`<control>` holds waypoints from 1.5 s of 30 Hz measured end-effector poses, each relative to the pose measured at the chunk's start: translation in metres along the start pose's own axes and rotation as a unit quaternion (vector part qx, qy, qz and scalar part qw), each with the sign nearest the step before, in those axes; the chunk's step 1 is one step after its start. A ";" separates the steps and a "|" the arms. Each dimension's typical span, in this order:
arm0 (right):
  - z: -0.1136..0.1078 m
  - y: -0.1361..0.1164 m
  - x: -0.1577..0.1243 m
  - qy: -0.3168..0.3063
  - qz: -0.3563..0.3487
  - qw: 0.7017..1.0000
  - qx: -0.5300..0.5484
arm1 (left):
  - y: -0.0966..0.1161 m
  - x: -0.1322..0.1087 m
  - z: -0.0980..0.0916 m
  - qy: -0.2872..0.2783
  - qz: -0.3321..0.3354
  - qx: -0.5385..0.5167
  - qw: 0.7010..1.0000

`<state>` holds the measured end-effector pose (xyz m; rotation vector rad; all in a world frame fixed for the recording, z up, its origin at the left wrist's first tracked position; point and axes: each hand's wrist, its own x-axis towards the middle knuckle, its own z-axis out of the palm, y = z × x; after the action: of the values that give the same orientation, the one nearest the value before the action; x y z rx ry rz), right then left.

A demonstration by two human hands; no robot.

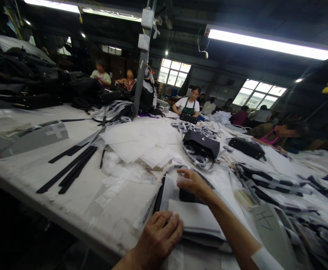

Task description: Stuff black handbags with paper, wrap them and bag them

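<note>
In front of me on the table lies a black bag [158, 198], mostly covered by white sheets. A folded white sheet [194, 217] rests across its near part. My left hand [160, 230] is closed, with its fingers curled at the bag's near left edge; the fingertips are partly hidden. Over the middle of the bag, my right hand [193, 182] has its fingers bent and apart, with nothing visible between them. A dark patch shows just below that hand.
Loose white sheets [136, 137] pile up beyond the bag. Black straps [78, 168] and a grey holder [31, 138] lie left. A finished-looking black handbag [201, 143] sits farther back, near a metal post [140, 82]. Wrapped pieces and a grey bin [273, 228] crowd the right. Several people work beyond.
</note>
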<state>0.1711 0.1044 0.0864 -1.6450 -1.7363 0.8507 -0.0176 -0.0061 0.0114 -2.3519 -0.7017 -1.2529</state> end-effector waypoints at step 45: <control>-0.020 0.080 -0.223 0.013 -0.315 0.902 -0.295 | -0.002 0.011 0.001 -0.094 -0.103 -0.083 0.987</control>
<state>0.2489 -0.1153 0.0378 -1.2461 -2.4508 -0.0150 -0.0128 -0.0017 0.0201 -2.6147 -0.9567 -1.2231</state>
